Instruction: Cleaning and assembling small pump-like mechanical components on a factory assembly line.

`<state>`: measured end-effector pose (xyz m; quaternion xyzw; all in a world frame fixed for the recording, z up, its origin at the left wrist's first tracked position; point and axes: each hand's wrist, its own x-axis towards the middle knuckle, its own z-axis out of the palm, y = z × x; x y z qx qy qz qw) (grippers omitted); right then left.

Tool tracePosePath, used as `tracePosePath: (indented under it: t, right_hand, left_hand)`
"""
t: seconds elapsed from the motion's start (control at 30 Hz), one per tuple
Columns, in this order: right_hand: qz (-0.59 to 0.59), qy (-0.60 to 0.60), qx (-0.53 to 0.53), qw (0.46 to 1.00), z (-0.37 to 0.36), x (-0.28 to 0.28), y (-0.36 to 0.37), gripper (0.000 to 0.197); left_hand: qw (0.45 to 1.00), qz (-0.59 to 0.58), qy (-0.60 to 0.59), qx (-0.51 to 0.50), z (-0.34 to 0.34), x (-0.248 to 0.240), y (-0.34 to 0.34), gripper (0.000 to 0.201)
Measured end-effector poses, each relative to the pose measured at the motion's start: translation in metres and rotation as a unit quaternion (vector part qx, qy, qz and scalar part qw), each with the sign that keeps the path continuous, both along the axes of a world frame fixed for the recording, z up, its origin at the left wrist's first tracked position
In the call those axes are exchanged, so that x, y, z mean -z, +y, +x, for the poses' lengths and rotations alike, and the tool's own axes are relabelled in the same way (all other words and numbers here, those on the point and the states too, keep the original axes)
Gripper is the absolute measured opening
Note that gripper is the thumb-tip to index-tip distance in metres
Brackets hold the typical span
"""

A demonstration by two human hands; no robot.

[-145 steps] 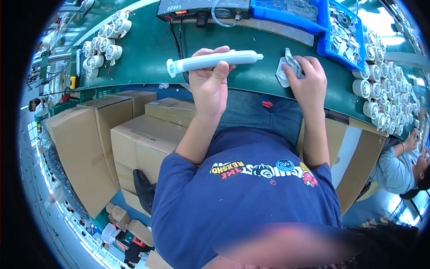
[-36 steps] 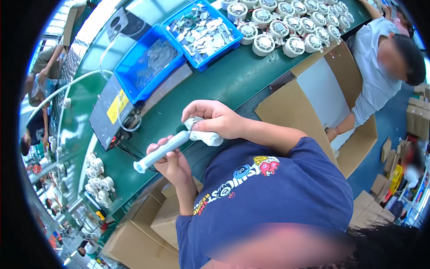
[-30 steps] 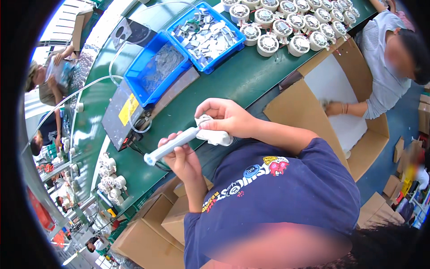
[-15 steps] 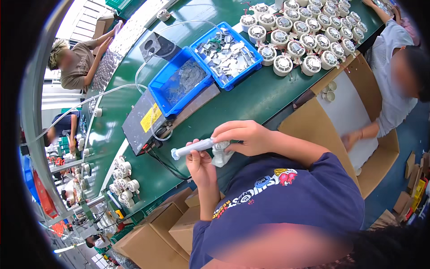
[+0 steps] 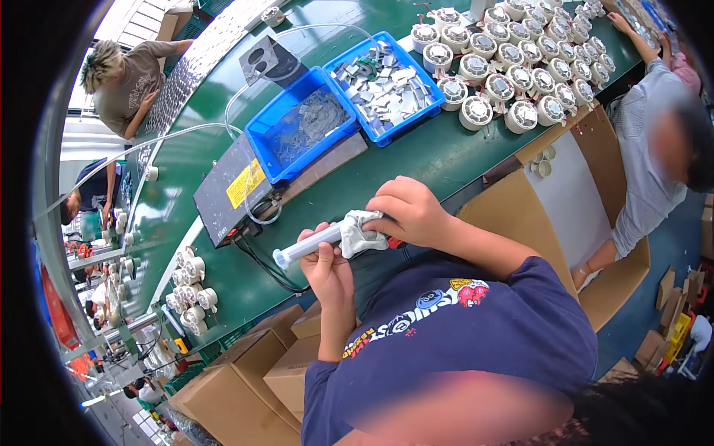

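Observation:
A translucent dispensing syringe (image 5: 315, 244) lies slantwise in front of me, its flanged end toward the lower left. My left hand (image 5: 328, 276) is closed around the barrel near that end, thumb on the near side. At the barrel's other end, my right hand (image 5: 413, 213) pinches a crumpled white cloth (image 5: 362, 233), which is wrapped over the syringe and hides its tip. A small red bit shows under the right fingers; I cannot make out what it is.
Beyond my hands on the green table (image 5: 416, 163) stand a blue bin of wire bits (image 5: 256, 137), a blue bin of metal pieces (image 5: 439, 111) and a dark control box (image 5: 223, 201). Many round white motors (image 5: 476, 111) fill the far right. A co-worker reaches into an open carton (image 5: 513, 215).
Both hands and the syringe have shifted slightly left. The cloth, earlier bunched below my right hand, now covers the syringe's right end. The co-worker's hand has moved lower in the carton.

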<state>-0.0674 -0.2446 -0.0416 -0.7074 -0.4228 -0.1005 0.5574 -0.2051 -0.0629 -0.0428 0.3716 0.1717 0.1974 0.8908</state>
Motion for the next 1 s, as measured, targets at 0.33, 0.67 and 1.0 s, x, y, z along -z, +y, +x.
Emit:
tracePosePath:
  t: [0.33, 0.67, 1.0]
  right_hand:
    - [0.023, 0.121, -0.109, 0.986, -0.005, 0.011, 0.004, 0.009]
    - [0.147, 0.584, -0.232, 0.764, -0.033, 0.004, 0.008, 0.017]
    - [-0.068, 0.288, 0.035, 0.954, -0.003, -0.019, -0.005, 0.017]
  left_hand:
    - [0.999, 0.031, -0.005, -0.026, 0.005, -0.004, -0.012, 0.045]
    - [0.956, 0.252, -0.142, 0.054, -0.001, -0.008, 0.025, 0.054]
    - [0.995, 0.014, -0.093, -0.027, 0.01, -0.006, 0.011, 0.044]
